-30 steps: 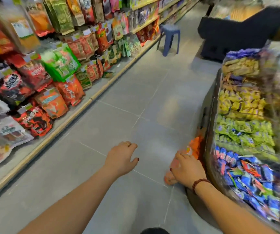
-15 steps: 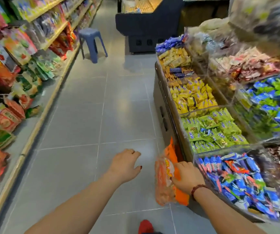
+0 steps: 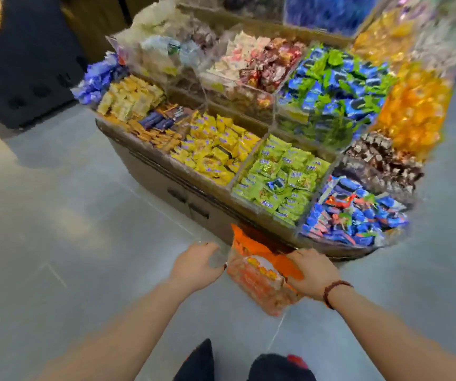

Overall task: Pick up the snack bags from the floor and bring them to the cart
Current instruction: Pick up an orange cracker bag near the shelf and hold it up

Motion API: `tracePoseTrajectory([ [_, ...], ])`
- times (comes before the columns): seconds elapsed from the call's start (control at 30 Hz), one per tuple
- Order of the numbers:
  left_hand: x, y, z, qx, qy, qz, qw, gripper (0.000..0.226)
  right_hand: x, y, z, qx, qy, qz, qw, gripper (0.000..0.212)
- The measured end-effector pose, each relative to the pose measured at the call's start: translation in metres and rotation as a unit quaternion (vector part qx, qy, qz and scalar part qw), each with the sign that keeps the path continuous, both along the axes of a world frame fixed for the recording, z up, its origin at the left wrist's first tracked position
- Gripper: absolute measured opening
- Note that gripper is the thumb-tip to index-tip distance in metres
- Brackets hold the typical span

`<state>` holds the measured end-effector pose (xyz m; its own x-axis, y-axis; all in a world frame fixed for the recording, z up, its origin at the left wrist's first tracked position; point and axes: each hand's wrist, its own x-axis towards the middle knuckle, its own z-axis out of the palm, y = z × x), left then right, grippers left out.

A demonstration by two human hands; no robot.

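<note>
An orange snack bag with a clear window hangs in the air low in front of me. My right hand, with a bead bracelet on its wrist, grips the bag's right edge. My left hand is just left of the bag, fingers curled, its thumb at the bag's left edge; whether it holds the bag is unclear. No cart is in view.
A tiered candy display stand stands directly ahead, its clear bins filled with yellow, green, blue and orange sweets. A dark cabinet stands at the far left. Grey tile floor lies to the left. My feet show at the bottom.
My view has swung right, from the aisle shelves to the candy stand. My right hand has lifted the orange bag from beside the stand's base, and my left hand has moved in close to it.
</note>
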<state>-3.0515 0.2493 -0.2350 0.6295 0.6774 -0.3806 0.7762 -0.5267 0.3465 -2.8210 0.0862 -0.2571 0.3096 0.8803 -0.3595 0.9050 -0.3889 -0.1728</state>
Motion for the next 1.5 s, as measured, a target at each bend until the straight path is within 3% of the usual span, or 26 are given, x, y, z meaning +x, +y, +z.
tracePoseTrajectory([
  [0.07,-0.002,0.029,-0.015,-0.024,-0.009,-0.050,0.998,0.066,-0.010,-0.005,-0.009,0.010,0.008,-0.088,0.996,0.049],
  [0.17,-0.003,0.048,-0.029,-0.036,-0.017,-0.072,0.997,0.057,-0.019,-0.019,-0.020,0.023,0.016,-0.159,0.987,0.061],
  [0.3,-0.001,0.070,-0.068,-0.090,-0.016,-0.068,0.993,0.053,-0.056,-0.041,-0.063,0.034,0.080,-0.310,0.947,0.047],
  [0.47,0.011,0.086,-0.154,-0.140,-0.036,-0.047,0.988,0.065,-0.095,-0.056,-0.158,0.079,0.176,-0.480,0.856,0.058],
  [0.63,0.012,0.095,-0.279,-0.200,-0.093,0.015,0.975,0.083,-0.101,-0.054,-0.272,0.224,0.232,-0.614,0.720,0.074],
  [0.8,0.027,0.115,-0.396,-0.211,-0.107,0.003,0.972,0.100,-0.079,-0.056,-0.391,0.299,0.247,-0.640,0.664,0.094],
  [1.03,0.072,0.120,-0.508,-0.250,-0.211,0.044,0.944,0.099,-0.050,-0.053,-0.507,0.356,0.283,-0.603,0.655,0.110],
  [1.2,0.098,0.128,-0.548,-0.294,-0.278,0.040,0.914,0.091,-0.034,-0.047,-0.542,0.414,0.325,-0.564,0.637,0.076],
  [1.27,0.107,0.127,-0.555,-0.324,-0.280,0.041,0.903,0.078,-0.029,-0.040,-0.548,0.446,0.346,-0.556,0.610,0.070],
  [1.33,0.114,0.124,-0.561,-0.346,-0.285,0.040,0.893,0.067,-0.027,-0.034,-0.553,0.477,0.368,-0.549,0.579,0.071],
  [1.5,0.121,0.120,-0.569,-0.351,-0.301,0.066,0.884,0.083,-0.024,-0.026,-0.565,0.506,0.383,-0.551,0.542,0.078],
])
